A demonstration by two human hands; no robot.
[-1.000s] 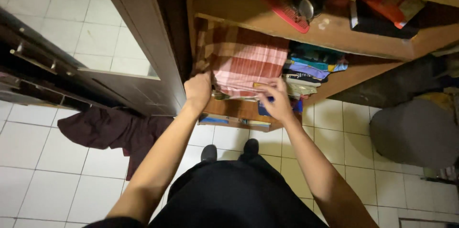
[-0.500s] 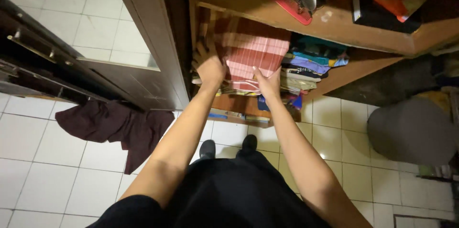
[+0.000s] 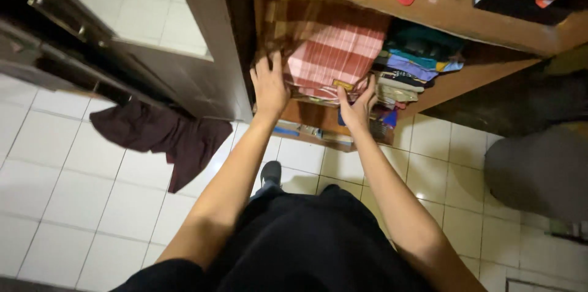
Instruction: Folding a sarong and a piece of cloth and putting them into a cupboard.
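Arms: 2, both bare from the fingers back to the upper arm; no watch, band or ring shows.
Left hand [image 3: 269, 87]: bare, no glove, fingers [image 3: 264, 65] uncovered.
Right hand [image 3: 357, 108]: bare, no glove, fingers [image 3: 369, 86] uncovered.
Sleeves: black cloth edge [image 3: 153, 277] far behind the left fingers, at the upper arm; the right sleeve is out of frame.
Garment: black, plain, loose cloth [image 3: 306, 243] over trunk and legs, between the 2 arms, no print or seam to make out.
Footwear: 1 dark shoe or sock [image 3: 270, 172] below the fingers; which of the 2 cannot be told.
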